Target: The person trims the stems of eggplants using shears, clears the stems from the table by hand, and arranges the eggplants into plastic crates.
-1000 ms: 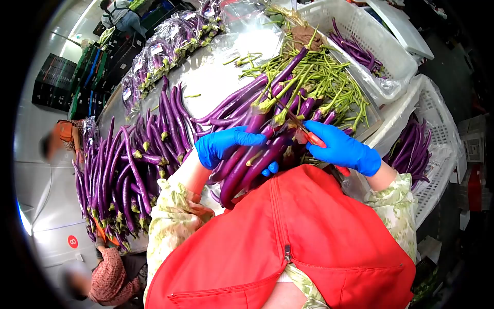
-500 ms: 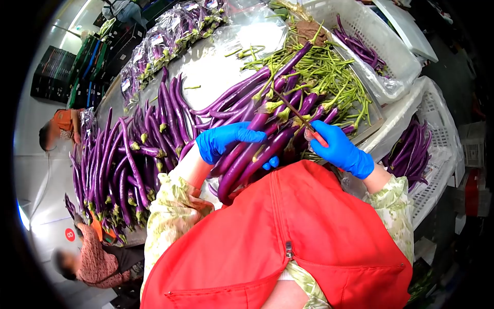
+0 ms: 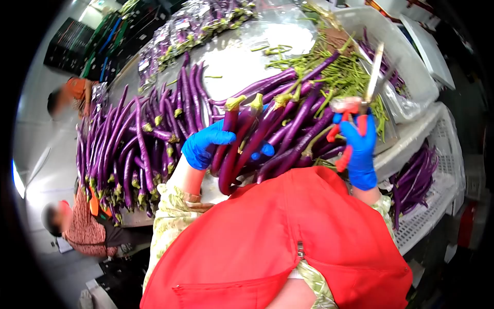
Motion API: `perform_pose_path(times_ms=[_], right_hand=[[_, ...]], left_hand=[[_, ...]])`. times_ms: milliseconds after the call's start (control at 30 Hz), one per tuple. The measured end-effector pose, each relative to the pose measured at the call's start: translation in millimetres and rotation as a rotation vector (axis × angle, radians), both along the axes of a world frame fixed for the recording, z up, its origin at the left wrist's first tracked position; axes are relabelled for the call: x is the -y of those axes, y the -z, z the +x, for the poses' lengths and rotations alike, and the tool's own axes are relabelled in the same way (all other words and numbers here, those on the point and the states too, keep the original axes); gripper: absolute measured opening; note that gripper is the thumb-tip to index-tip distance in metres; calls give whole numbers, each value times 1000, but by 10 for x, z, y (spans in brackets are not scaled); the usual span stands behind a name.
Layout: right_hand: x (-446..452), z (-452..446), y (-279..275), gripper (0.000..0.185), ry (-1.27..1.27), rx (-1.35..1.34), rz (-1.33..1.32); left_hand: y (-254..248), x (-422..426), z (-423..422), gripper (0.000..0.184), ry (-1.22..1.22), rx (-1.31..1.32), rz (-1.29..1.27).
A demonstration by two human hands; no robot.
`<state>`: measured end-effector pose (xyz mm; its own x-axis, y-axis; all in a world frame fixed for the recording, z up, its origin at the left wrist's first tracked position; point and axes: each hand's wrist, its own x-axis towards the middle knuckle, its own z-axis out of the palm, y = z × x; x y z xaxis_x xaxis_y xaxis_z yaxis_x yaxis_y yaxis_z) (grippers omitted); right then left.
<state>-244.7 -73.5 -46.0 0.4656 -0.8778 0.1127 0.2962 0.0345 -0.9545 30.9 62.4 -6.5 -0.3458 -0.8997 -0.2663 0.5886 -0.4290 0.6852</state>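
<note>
Several long purple eggplants [image 3: 256, 135] are gathered in my blue-gloved left hand [image 3: 207, 146], their green caps pointing up and away from me. The hand's fingers curl around them from the left, partly hidden behind the bunch. My blue-gloved right hand [image 3: 359, 159] grips red-handled scissors [image 3: 374, 77], held to the right of the bunch. Their blades point up and look parted, with one blurred. Between the hands, more loose eggplants [image 3: 298, 134] lie on the metal table, some against my red apron [image 3: 288, 221].
Cut green stems [image 3: 339, 77] are piled beyond the eggplants. A large eggplant heap [image 3: 123, 149] covers the table's left side, with bagged eggplants [image 3: 180, 38] at the back. White crates [image 3: 432, 201] stand at right. Two people [image 3: 85, 226] are at the far left.
My right hand has moved the scissors right, away from the stems, and turned them upward; their blades now look parted. The held eggplants are more upright, caps bunched together. The view has shifted.
</note>
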Motion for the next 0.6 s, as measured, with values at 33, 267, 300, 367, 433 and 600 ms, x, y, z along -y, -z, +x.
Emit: perform_pose_path(times_ms=[33,267,300,367,433,600], right_hand=[[29,52,-6,31,-76,75,61],[45,808,-58,46,-721,278,302],[40,904,-71,43,-791,266,326],[-14,1053,-215,39,-833,291,337],[-45,1090,-251,37,-759,321,345],[43,1134,-86,27,-506,275,482]], left_hand=[[-4,-62,48,81,-73,20,-51],[-3,57,38,92,-96,-108,-282],[44,84,36,80,-37,-275,-263],[77,51,34,80,-96,-193,-233],[-9,33,-47,79,-130,-178,-221],[-290,49,-161,60,-408,53,-64]])
